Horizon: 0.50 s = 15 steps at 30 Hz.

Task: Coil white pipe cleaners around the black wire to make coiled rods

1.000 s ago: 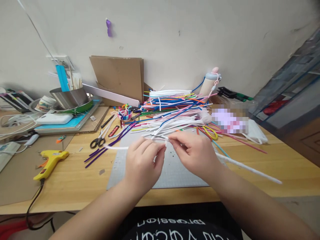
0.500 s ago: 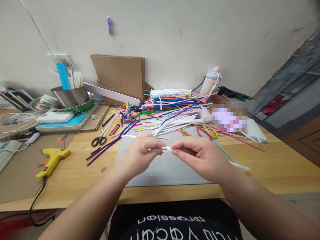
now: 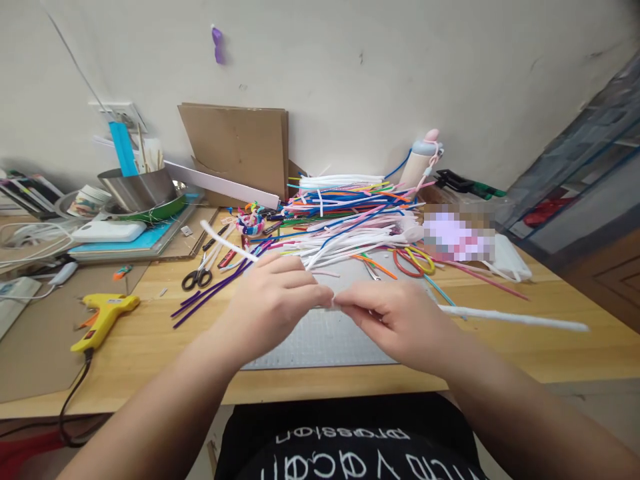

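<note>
My left hand (image 3: 273,303) and my right hand (image 3: 395,317) meet above a grey cutting mat (image 3: 320,337), both pinched on white pipe cleaners where they join between the fingertips. One white pipe cleaner (image 3: 227,241) sticks out up and to the left past my left hand. Another white pipe cleaner (image 3: 515,317) runs out to the right past my right hand, just above the wooden table (image 3: 575,340). A big heap of coloured pipe cleaners (image 3: 350,213) lies behind the mat.
Left of the mat lie purple pipe cleaners (image 3: 210,293), scissors (image 3: 196,277) and a yellow glue gun (image 3: 100,317) with its cord. A metal pot (image 3: 137,190), books and cardboard (image 3: 235,150) stand at the back left. A bottle (image 3: 420,160) and a white mask (image 3: 510,257) sit at the right.
Both hands have twisted the white pipe cleaners. The left end has swung up and to the left; the right end has lifted and now points straight right. The view has shifted slightly.
</note>
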{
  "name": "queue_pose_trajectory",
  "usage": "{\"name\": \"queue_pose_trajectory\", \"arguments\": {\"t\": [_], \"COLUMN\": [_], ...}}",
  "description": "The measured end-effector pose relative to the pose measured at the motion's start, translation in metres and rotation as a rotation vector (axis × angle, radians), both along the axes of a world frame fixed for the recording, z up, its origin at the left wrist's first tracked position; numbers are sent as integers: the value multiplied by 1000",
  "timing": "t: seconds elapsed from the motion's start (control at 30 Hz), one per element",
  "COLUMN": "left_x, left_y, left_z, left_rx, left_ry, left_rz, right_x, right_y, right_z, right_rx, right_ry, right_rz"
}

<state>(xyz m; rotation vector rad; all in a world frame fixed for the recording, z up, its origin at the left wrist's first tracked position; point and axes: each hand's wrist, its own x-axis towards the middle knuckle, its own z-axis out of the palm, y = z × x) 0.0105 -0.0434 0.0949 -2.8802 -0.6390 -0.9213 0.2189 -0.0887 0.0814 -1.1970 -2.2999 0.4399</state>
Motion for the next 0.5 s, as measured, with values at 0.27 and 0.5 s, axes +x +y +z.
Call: {"name": "queue_pose_trajectory", "arguments": {"t": [0.27,0.5], "left_x": [12,18], "left_y": [13,-16], "left_z": [-35,-47], "left_rx": [-403,-100], "left_ry": [-203,-114], "left_rz": [-118,89], "right_x": [-2,-5], "right_y": [-3,-2], "right_z": [4,-9], "right_rx": [-199,98], "right_ry": [371,244], "right_rz": [4,-248]}}
